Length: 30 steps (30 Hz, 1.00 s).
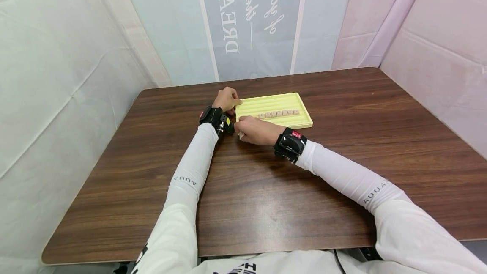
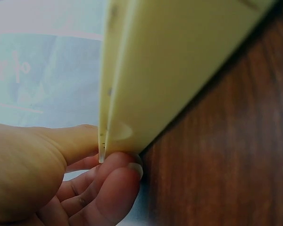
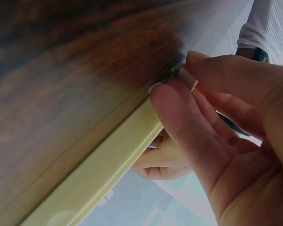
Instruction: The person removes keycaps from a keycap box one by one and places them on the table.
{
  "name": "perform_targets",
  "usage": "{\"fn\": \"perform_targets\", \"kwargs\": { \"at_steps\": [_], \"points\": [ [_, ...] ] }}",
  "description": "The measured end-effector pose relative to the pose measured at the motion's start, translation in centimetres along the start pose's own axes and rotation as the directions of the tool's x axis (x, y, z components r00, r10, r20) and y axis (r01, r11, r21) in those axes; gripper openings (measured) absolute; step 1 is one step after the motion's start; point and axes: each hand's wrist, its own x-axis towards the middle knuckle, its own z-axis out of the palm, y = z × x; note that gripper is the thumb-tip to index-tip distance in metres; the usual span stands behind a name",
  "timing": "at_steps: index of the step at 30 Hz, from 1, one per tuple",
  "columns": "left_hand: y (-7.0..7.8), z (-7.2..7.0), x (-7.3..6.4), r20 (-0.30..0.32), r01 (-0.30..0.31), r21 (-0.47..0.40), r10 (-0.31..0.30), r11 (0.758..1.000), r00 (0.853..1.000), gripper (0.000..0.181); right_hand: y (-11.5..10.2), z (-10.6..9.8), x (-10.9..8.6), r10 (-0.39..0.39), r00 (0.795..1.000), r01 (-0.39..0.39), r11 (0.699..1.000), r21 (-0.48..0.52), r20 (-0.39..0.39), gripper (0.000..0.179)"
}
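A pale yellow tray (image 1: 274, 100) with long ridges lies on the table. My left hand (image 1: 226, 99) grips its left end; in the left wrist view the thumb is on the rim and the fingertips are curled at the underside by the corner. Along the tray's near part runs a row of several small light wooden tiles (image 1: 279, 113), their marks too small to read. Just off the tray's near left corner, my right hand (image 1: 258, 130) pinches a small light piece (image 3: 187, 78) between thumb and forefinger. Most of that piece is hidden by the fingertips.
The dark wood-grain table (image 1: 266, 206) extends around the tray on all sides. Behind it hangs a pale blue cloth (image 1: 258, 58) with lettering, and white sheets (image 1: 57, 96) enclose the sides. Black wrist cameras (image 1: 291, 143) are strapped to both wrists, the left one close to the right hand.
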Motion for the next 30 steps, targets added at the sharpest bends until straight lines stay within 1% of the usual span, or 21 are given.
{"fn": "perform_targets", "kwargs": {
  "at_steps": [7, 13, 16, 20, 26, 30],
  "points": [
    [0.1, 0.1, 0.0, -0.001, 0.003, -0.006, -0.003, 1.000, 1.000, 0.016, 0.0, -0.1, 0.0, 0.009, 1.000, -0.009, 1.000, -0.003, 0.023, 0.012],
    [0.0, 0.0, 0.3, 0.006, 0.023, -0.011, -0.023, 1.000, 1.000, 0.017, -0.1, -0.6, 0.0, 0.031, 0.999, -0.031, 0.999, -0.014, 0.045, 0.017],
    [0.0, 0.0, 0.2, 0.002, 0.013, -0.010, -0.013, 1.000, 1.000, 0.017, -0.2, -0.9, 0.0, 0.037, 0.998, -0.037, 0.999, -0.008, 0.054, 0.018],
    [0.1, 0.0, -0.1, -0.003, -0.013, -0.010, 0.013, 1.000, 1.000, 0.016, -0.1, -1.4, -0.3, 0.045, 0.998, -0.045, 0.999, -0.010, 0.049, 0.017],
    [0.2, -0.1, -0.2, 0.003, -0.009, -0.005, 0.009, 1.000, 1.000, 0.017, 0.3, -2.1, -0.7, 0.075, 0.997, -0.074, 0.996, -0.045, 0.026, 0.020],
    [0.3, -0.1, -0.2, 0.003, -0.009, 0.000, 0.009, 1.000, 1.000, 0.016, 0.4, -2.5, -0.8, 0.080, 0.997, -0.078, 0.996, -0.051, 0.023, 0.020]
  ]
}}
